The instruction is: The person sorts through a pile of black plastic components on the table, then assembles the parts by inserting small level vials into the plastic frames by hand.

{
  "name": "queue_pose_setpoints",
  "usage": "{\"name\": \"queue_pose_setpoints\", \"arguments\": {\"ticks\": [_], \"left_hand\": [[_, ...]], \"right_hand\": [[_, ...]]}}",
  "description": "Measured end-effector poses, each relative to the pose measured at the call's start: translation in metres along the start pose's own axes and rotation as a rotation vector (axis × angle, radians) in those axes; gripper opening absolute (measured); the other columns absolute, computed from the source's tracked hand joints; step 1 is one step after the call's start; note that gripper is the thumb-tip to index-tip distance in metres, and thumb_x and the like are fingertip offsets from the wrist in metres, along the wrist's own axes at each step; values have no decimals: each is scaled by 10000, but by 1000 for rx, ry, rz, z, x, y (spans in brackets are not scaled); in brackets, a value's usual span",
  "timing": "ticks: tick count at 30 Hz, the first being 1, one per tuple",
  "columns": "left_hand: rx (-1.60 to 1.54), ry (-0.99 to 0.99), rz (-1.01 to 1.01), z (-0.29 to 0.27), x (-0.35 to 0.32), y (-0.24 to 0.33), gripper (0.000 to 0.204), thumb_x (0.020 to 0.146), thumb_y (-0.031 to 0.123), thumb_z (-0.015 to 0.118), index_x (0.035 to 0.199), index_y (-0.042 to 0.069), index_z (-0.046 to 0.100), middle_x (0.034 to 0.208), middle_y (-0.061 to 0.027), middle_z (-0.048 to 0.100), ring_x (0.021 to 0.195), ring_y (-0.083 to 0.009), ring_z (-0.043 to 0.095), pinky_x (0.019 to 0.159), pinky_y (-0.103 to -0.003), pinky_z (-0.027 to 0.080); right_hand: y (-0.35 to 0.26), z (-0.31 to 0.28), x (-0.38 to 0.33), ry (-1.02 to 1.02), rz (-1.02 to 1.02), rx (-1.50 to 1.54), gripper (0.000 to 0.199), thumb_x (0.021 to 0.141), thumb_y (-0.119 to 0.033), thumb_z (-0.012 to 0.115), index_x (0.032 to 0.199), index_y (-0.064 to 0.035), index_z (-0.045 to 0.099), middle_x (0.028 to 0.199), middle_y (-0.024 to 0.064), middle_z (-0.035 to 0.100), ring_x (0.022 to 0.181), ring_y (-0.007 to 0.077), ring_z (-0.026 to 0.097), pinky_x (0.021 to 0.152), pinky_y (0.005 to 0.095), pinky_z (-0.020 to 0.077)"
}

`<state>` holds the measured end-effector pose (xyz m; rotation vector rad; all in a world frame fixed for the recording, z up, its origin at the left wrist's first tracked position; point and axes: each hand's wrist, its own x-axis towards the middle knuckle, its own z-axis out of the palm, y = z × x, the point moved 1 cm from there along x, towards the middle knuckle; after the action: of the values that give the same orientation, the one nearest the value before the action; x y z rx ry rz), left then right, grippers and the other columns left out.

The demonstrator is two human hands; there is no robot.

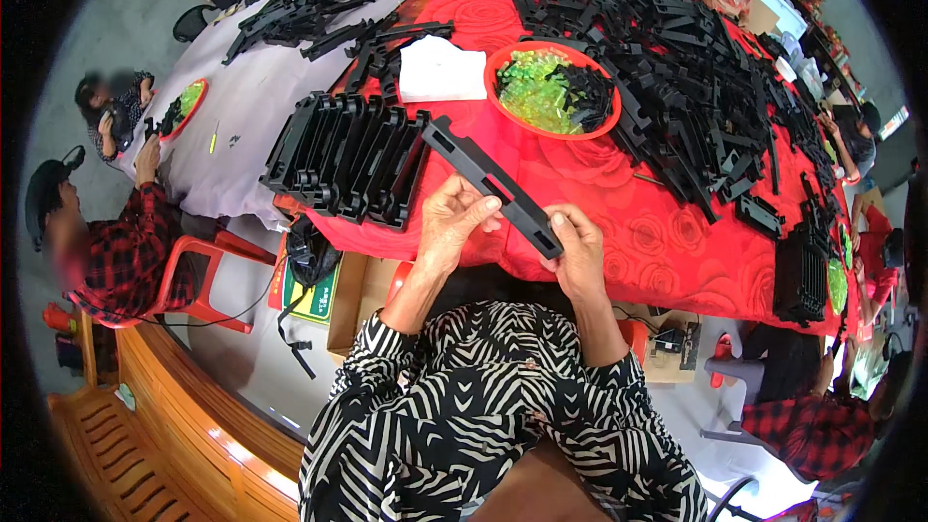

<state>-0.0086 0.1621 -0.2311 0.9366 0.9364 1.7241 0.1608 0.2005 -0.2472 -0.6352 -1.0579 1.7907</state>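
Note:
Between my two hands I hold a long black plastic bracket (488, 179) with rectangular slots, tilted from upper left to lower right. My left hand (454, 222) pinches it near its middle, thumb on top. At its lower right end my right hand (577, 246) grips it with thumb and fingers. Just left of my left hand stands a neat row of similar black brackets (343, 159) on the table edge. Ahead is an orange-rimmed bowl (503, 101) holding small yellow-green pieces (536, 87) and small black parts (588, 97).
A white sheet of paper (443, 72) lies left of the bowl. A big heap of black parts (667, 68) covers the right of the red tablecloth (570, 174). Other people (121, 251) sit along both sides. At lower left is a wooden bench (184, 406); a cardboard box (353, 300) stands below the table.

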Motion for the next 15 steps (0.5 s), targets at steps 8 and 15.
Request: {"name": "queue_pose_setpoints", "arguments": {"ticks": [8, 15], "left_hand": [[130, 31, 41, -1, -3, 4, 157, 845, 150, 578, 773, 31, 506, 650, -64, 597, 522, -96, 545, 484, -197, 446], [171, 4, 36, -5, -2, 2, 227, 890, 224, 509, 768, 34, 503, 649, -65, 593, 528, -96, 548, 477, -197, 442]], "right_hand": [[-1, 12, -2, -11, 98, 115, 182, 892, -184, 483, 870, -9, 531, 557, 51, 483, 347, 90, 357, 324, 208, 258], [3, 9, -1, -13, 76, 79, 177, 895, -179, 478, 873, -14, 535, 568, 54, 494, 355, 87, 367, 329, 206, 270]]}}
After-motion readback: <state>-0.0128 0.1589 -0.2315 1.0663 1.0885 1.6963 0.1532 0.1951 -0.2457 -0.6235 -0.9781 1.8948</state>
